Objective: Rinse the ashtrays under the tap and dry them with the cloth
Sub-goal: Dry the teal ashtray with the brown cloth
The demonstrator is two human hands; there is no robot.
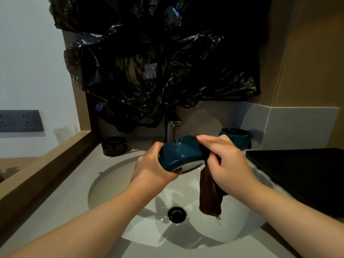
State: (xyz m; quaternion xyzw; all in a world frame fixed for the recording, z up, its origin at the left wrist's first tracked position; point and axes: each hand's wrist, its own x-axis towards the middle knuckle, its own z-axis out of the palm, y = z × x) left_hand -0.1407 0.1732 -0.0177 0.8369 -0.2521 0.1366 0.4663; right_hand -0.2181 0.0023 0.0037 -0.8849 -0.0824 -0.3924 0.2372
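Both forearms reached in over the white sink basin [115, 185], black drain [176, 214] below them. The left hand [150, 168] was closed around the left end of a teal ashtray [181, 152], thumb under the base, fingers wrapped over the far side; the piece was tipped on edge above the basin, its glazed side catching the light. The right hand [226, 162] was closed on a brown cloth [210, 194], fingers curled, index finger stretched flat along the ashtray's upper rim. The cloth was pressed to the right end of the ashtray; its loose tail hung straight down toward the drain.

The grey countertop [55, 205] ran round the basin. A dark flat tray [301, 175] lay on the right. Behind the hands stood the chrome tap [172, 130]; whether water was running could not be told. A black ashtray [114, 146] sat at the back left of the counter, a second teal ashtray [235, 137] at the back right by the splashback. Black plastic sheeting [158, 62] covered the wall above the tap. A grey socket plate [20, 121] was on the left wall.
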